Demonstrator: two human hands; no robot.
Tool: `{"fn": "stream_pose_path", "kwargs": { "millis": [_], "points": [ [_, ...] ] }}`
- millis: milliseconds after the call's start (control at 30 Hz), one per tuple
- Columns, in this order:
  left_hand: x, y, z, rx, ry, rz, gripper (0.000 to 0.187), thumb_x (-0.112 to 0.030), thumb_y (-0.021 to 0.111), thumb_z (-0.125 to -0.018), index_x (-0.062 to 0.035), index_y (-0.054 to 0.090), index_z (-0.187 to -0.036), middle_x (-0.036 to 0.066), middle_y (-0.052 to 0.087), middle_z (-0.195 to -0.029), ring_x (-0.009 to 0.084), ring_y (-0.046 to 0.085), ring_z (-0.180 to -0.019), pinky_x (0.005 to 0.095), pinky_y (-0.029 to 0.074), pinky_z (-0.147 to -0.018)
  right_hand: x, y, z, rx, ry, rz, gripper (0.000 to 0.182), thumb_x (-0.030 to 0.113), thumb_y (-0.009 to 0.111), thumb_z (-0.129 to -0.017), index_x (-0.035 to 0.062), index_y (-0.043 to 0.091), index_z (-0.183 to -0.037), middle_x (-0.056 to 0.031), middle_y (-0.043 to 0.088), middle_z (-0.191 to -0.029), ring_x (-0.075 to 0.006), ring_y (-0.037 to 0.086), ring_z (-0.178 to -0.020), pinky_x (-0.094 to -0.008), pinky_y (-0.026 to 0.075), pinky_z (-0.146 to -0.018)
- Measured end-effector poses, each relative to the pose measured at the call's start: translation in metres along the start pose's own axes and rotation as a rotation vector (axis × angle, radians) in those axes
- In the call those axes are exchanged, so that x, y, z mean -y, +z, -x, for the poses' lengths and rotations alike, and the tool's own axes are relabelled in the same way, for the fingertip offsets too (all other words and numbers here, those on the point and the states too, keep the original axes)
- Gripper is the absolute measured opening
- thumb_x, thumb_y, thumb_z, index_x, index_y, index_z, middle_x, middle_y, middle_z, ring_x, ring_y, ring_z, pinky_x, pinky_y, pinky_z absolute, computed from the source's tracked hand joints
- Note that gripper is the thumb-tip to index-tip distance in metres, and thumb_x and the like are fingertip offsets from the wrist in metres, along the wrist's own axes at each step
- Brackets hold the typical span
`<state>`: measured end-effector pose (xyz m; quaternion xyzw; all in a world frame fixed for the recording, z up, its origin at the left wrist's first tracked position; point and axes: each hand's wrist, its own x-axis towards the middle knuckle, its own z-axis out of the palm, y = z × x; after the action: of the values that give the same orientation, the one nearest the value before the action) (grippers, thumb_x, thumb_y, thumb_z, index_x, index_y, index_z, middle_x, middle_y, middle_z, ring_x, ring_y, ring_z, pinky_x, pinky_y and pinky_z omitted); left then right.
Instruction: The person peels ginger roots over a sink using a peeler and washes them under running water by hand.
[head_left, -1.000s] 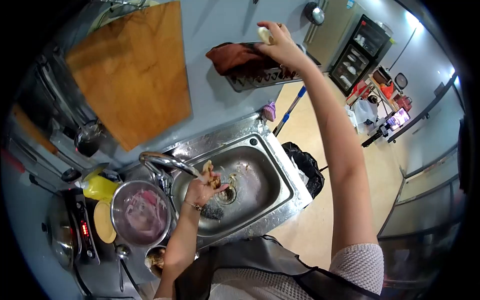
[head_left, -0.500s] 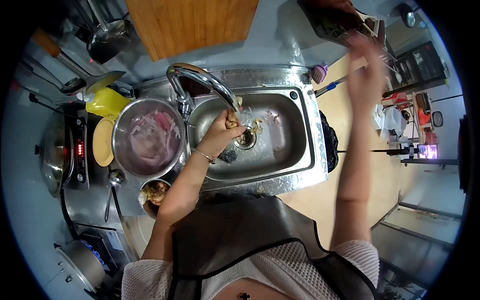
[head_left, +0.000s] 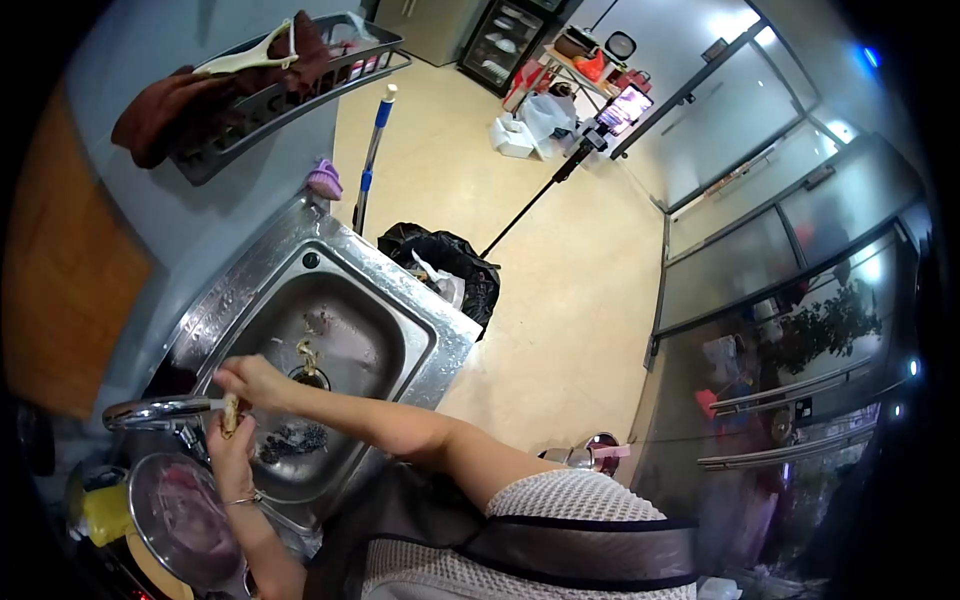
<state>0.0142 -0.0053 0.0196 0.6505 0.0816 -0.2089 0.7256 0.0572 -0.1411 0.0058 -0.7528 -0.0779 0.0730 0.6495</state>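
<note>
Below the tap (head_left: 165, 410), over the sink (head_left: 385, 335), my left hand (head_left: 233, 460) is closed round a knobby, pale brown piece of ginger (head_left: 231, 415). My right hand (head_left: 258, 382) has its fingers curled in at the ginger's upper end and grips it there. Brown peelings (head_left: 308, 352) lie by the drain (head_left: 310, 377), and a dark scouring pad (head_left: 293, 441) rests on the sink floor under my hands. The sides of the ginger inside my palms are hidden.
Left of the sink stands a steel bowl (head_left: 180, 520) with pinkish contents. A wall rack (head_left: 270, 110) holds a brown cloth (head_left: 190, 105) and a white-handled tool (head_left: 255, 55). Beyond the sink are a purple brush (head_left: 325, 180), a black-lined bin (head_left: 470, 280) and a phone stand (head_left: 580, 155).
The view has swung to the right. My right hand has come down from beside the wall rack to the ginger, which my left hand still holds under the tap.
</note>
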Motion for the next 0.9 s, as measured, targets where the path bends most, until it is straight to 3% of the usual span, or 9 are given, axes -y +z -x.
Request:
{"fn": "stream_pose_path", "kwargs": {
  "millis": [167, 233, 333, 467, 533, 633, 700, 800, 900],
  "points": [
    [0.017, -0.013, -0.014, 0.051, 0.159, -0.148, 0.022, -0.002, 0.059, -0.074, -0.0043, 0.048, -0.094, 0.002, 0.051, -0.080, 0.0111, 0.051, -0.070, 0.0248, 0.043, -0.061, -0.023, 0.024, 0.000, -0.139, -0.349, 0.248, 0.026, 0.022, 0.053, -0.079, -0.0025, 0.056, -0.088, -0.0200, 0.056, -0.072, -0.0359, 0.057, -0.071, -0.0393, 0.046, -0.067],
    [0.007, 0.001, -0.002, -0.014, 0.327, -0.538, 0.028, -0.006, 0.058, -0.075, -0.0001, 0.048, -0.101, 0.004, 0.054, -0.078, 0.0173, 0.054, -0.070, 0.0308, 0.043, -0.062, -0.033, 0.017, -0.014, -0.104, 0.023, 0.086, 0.027, 0.024, 0.052, -0.080, -0.0022, 0.058, -0.083, -0.0213, 0.058, -0.074, -0.0341, 0.057, -0.069, -0.0402, 0.045, -0.063],
    [0.017, -0.017, -0.009, -0.136, 0.359, -0.997, 0.037, -0.007, 0.058, -0.075, 0.0010, 0.044, -0.108, 0.010, 0.057, -0.082, 0.0249, 0.057, -0.076, 0.0354, 0.043, -0.071, -0.026, 0.014, -0.006, -0.132, 0.017, 0.075, 0.027, 0.024, 0.052, -0.081, -0.0027, 0.058, -0.081, -0.0203, 0.058, -0.071, -0.0338, 0.058, -0.064, -0.0398, 0.046, -0.060],
    [0.019, -0.018, -0.010, -0.280, 0.462, -0.979, 0.046, -0.007, 0.059, -0.074, 0.0001, 0.039, -0.115, 0.016, 0.057, -0.085, 0.0279, 0.058, -0.078, 0.0351, 0.043, -0.073, -0.029, 0.028, 0.011, 0.028, -0.402, 0.259, 0.027, 0.024, 0.056, -0.079, -0.0030, 0.058, -0.082, -0.0208, 0.056, -0.067, -0.0367, 0.056, -0.064, -0.0421, 0.045, -0.061],
    [0.010, -0.011, -0.006, -0.152, 0.431, -0.677, 0.055, -0.005, 0.060, -0.073, -0.0004, 0.034, -0.121, 0.016, 0.058, -0.088, 0.0290, 0.057, -0.082, 0.0345, 0.043, -0.074, -0.028, 0.023, 0.012, 0.043, -0.342, 0.202, 0.027, 0.024, 0.057, -0.078, -0.0028, 0.059, -0.080, -0.0216, 0.055, -0.072, -0.0373, 0.055, -0.071, -0.0422, 0.044, -0.064],
    [-0.001, -0.002, 0.000, -0.103, 0.525, -0.891, 0.055, -0.002, 0.058, -0.073, 0.0003, 0.033, -0.123, 0.014, 0.058, -0.091, 0.0260, 0.057, -0.083, 0.0321, 0.043, -0.075, -0.041, 0.026, 0.001, 0.051, -0.051, 0.249, 0.027, 0.023, 0.057, -0.079, -0.0032, 0.059, -0.076, -0.0227, 0.055, -0.083, -0.0374, 0.053, -0.083, -0.0399, 0.044, -0.068],
    [0.000, -0.004, -0.003, -0.074, 0.447, -0.862, 0.055, -0.001, 0.057, -0.073, 0.0007, 0.033, -0.122, 0.014, 0.058, -0.092, 0.0262, 0.057, -0.084, 0.0318, 0.043, -0.076, -0.034, 0.022, -0.001, -0.106, 0.263, 0.041, 0.028, 0.021, 0.057, -0.079, -0.0035, 0.056, -0.092, -0.0223, 0.054, -0.093, -0.0333, 0.053, -0.090, -0.0372, 0.044, -0.073],
    [0.023, -0.021, -0.021, -0.097, 0.461, -0.900, 0.058, 0.003, 0.056, -0.072, 0.0020, 0.032, -0.124, 0.017, 0.054, -0.099, 0.0296, 0.053, -0.093, 0.0338, 0.041, -0.080, -0.043, 0.052, 0.002, -0.431, 0.135, -0.033, 0.040, 0.019, 0.056, -0.079, -0.0030, 0.045, -0.110, -0.0220, 0.055, -0.098, -0.0284, 0.056, -0.090, -0.0354, 0.044, -0.073],
    [0.035, -0.023, -0.029, -0.144, 0.598, -1.089, 0.060, 0.006, 0.055, -0.072, 0.0037, 0.029, -0.126, 0.020, 0.046, -0.110, 0.0325, 0.045, -0.107, 0.0365, 0.038, -0.087, -0.040, 0.050, 0.004, -0.309, 0.236, -0.229, 0.049, 0.017, 0.057, -0.078, -0.0019, 0.037, -0.119, -0.0199, 0.055, -0.094, -0.0255, 0.056, -0.086, -0.0341, 0.045, -0.072]
  ]
}}
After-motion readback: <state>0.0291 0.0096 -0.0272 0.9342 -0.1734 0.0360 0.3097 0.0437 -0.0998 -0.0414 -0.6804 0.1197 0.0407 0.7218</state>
